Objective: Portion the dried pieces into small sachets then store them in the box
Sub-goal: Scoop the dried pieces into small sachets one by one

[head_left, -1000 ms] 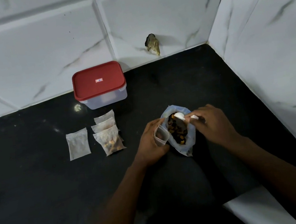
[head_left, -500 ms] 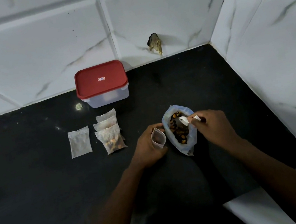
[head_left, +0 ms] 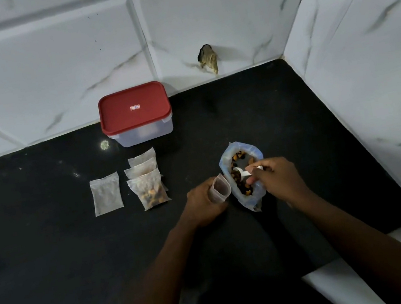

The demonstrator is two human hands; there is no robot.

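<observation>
1. My left hand [head_left: 203,204] curls round a small clear plastic sachet [head_left: 219,188], mouth up and open, just beside the bag.
2. My right hand [head_left: 277,181] pinches a white plastic spoon [head_left: 243,172] by its handle, the bowl dipped inside the bag.
3. The bag [head_left: 252,202] is thin, crinkly bluish film with its rim rolled back, nearer the counter's right edge. The lumpy orange and dark dried pieces [head_left: 243,188] sit in it.
4. At the counter's back edge stands the box [head_left: 135,114]: translucent, round-cornered, smooth red lid on.
5. Just in front of it, filled sachets [head_left: 150,191] overlap in a row; a flat sachet [head_left: 106,197] lies beside them.
6. The counter [head_left: 52,254] is glossy black.
</observation>
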